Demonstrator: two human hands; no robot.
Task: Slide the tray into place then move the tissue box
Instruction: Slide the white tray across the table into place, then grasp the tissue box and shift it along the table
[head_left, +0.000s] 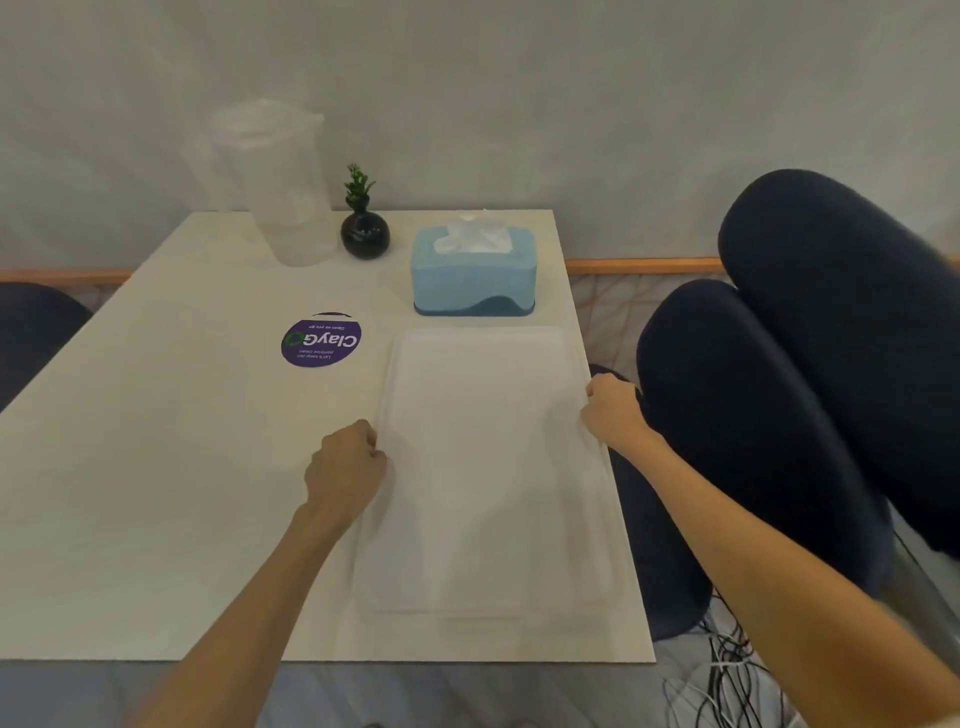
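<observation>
Head view: both hands (345, 470) (613, 413) grip tray (478, 467) edges.

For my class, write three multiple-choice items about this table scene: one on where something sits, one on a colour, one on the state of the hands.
1. Where is the tissue box relative to the tray?
A. On top of the tray
B. Just beyond the tray's far edge
C. Left of the round sticker

2. What colour is the round sticker?
A. Purple
B. Red
C. Yellow

3. What are the hands doing?
A. Both lifting the tissue box
B. Resting in the lap
C. Each at one long edge of the tray

Answers:
1 B, the box stands on the table past the tray.
2 A, its face is purple.
3 C, the left hand and right hand sit curled at opposite edges.
</observation>
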